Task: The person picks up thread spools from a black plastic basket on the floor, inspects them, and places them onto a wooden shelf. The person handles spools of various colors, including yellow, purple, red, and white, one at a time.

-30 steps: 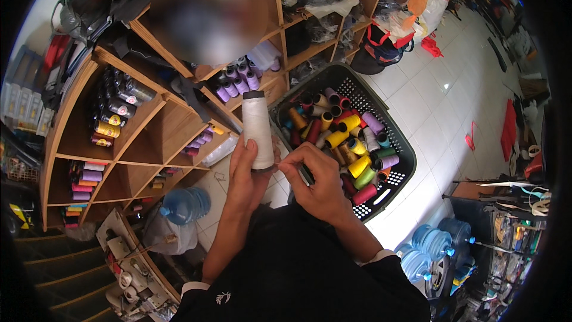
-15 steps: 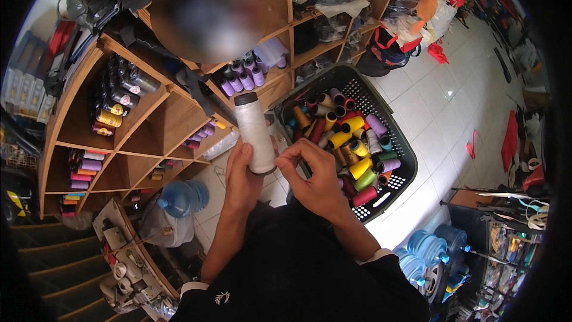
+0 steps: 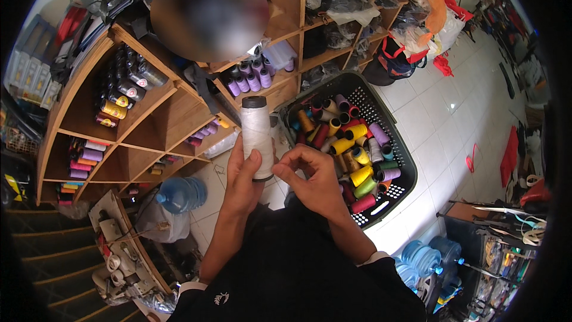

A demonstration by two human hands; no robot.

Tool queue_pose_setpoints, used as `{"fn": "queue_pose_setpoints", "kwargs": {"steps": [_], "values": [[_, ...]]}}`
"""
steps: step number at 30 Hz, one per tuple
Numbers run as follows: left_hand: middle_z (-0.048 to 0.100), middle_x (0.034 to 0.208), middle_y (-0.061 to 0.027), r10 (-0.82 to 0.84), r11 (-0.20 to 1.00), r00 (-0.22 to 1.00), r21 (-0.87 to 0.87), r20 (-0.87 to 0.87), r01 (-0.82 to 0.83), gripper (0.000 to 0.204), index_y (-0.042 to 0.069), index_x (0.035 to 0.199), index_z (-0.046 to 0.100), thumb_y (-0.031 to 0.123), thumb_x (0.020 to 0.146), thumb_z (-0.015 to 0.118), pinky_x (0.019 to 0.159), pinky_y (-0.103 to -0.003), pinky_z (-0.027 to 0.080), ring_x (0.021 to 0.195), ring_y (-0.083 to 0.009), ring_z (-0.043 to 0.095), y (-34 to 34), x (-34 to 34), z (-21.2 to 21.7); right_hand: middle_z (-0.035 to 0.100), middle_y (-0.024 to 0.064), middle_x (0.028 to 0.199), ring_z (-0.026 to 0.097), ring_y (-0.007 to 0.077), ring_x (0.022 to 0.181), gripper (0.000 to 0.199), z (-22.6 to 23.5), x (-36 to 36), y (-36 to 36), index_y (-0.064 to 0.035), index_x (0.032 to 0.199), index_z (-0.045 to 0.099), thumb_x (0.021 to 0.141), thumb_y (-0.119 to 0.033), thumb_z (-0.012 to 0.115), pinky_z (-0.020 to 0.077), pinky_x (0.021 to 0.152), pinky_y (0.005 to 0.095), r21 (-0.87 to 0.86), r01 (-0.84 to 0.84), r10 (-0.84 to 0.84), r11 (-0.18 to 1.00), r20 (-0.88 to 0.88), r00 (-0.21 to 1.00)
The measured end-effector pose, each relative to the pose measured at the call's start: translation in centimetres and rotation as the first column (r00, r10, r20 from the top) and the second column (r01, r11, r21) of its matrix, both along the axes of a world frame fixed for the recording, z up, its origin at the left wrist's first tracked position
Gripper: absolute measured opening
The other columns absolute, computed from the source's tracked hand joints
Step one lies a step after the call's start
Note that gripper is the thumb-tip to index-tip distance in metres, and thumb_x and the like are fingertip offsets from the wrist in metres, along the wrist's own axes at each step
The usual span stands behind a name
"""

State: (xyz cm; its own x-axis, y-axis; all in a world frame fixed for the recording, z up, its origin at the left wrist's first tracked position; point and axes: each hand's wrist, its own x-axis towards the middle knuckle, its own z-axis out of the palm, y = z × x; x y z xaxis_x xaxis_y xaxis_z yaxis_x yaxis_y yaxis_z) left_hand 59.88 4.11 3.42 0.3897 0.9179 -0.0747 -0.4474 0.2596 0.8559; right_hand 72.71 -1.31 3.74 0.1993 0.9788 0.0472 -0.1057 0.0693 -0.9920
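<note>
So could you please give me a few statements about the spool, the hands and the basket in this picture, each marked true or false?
1. The left hand holds a white thread spool upright. True.
2. The right hand rests inside the basket. False: it is raised beside the spool's lower end, fingers pinched.
3. The black plastic basket holds thread cones of many colours. True.
4. The spool in hand is purple. False: it is white with a dark top; the purple spools sit on the wooden shelf.
5. A blue water bottle lies on the floor below the shelf. True.
</note>
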Motion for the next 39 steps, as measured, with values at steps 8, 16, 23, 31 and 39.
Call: {"fn": "queue_pose_setpoints", "kwargs": {"steps": [8, 16, 23, 31, 39], "values": [[0.052, 0.097, -0.0070, -0.068, 0.992, 0.995, -0.104, 0.076, 0.076, 0.061, -0.003, 0.124, 0.044, 0.048, 0.091, 0.049, 0.081, -0.033, 0.042, 0.088, -0.0168, 0.052, -0.3, -0.3, 0.5, 0.052, -0.0024, 0.079, 0.051, 0.0058, 0.074, 0.026, -2.1, 0.4, 1.3, -0.0063, 0.083, 0.055, 0.072, -0.002, 0.079, 0.0420, 0.069, 0.0217, 0.043, -0.144, 0.150, 0.989, -0.247, 0.957], [0.051, 0.094, -0.0056, -0.097, 0.989, 0.984, -0.098, 0.150, 0.113, 0.062, -0.003, 0.125, 0.044, 0.050, 0.093, 0.045, 0.076, -0.033, 0.041, 0.082, -0.0154, 0.049, 0.4, -1.8, 0.0, 0.054, -0.0010, 0.083, 0.050, 0.0068, 0.077, 0.021, -2.0, -0.2, 1.4, -0.0063, 0.083, 0.057, 0.074, -0.003, 0.076, 0.0407, 0.070, 0.0228, 0.044, -0.029, 0.042, 0.999, -0.337, 0.941], [0.048, 0.092, -0.0039, 0.032, 0.993, 0.981, -0.115, 0.192, -0.010, 0.060, -0.002, 0.127, 0.042, 0.049, 0.096, 0.037, 0.071, -0.028, 0.040, 0.081, -0.0132, 0.046, 0.4, -1.4, 1.2, 0.058, 0.0100, 0.093, 0.056, 0.0207, 0.084, 0.027, 0.5, -1.5, 0.2, -0.0049, 0.099, 0.067, 0.072, -0.007, 0.072, 0.0453, 0.073, 0.0291, 0.496, 0.022, -0.272, 0.868, 0.439, 0.857], [0.047, 0.094, -0.0035, 0.062, 0.989, 0.970, -0.148, 0.236, -0.027, 0.061, -0.001, 0.128, 0.041, 0.051, 0.095, 0.039, 0.072, -0.027, 0.038, 0.082, -0.0129, 0.045, 0.2, -1.7, 1.3, 0.059, 0.0116, 0.098, 0.057, 0.0228, 0.087, 0.030, -0.9, -2.1, 0.5, -0.0062, 0.102, 0.069, 0.072, -0.008, 0.072, 0.0467, 0.075, 0.0310, 0.368, 0.025, -0.165, 0.930, 0.356, 0.920], [0.051, 0.101, -0.0057, 0.126, 0.986, 0.974, -0.135, 0.190, -0.101, 0.061, -0.001, 0.131, 0.040, 0.047, 0.093, 0.047, 0.082, -0.030, 0.041, 0.092, -0.0156, 0.049, 0.7, -4.0, 0.3, 0.058, 0.0133, 0.100, 0.058, 0.0264, 0.093, 0.031, 0.3, -3.5, 1.2, -0.0045, 0.105, 0.067, 0.074, -0.008, 0.070, 0.0457, 0.081, 0.0339, 0.370, -0.067, -0.086, 0.927, 0.382, 0.920]]}}
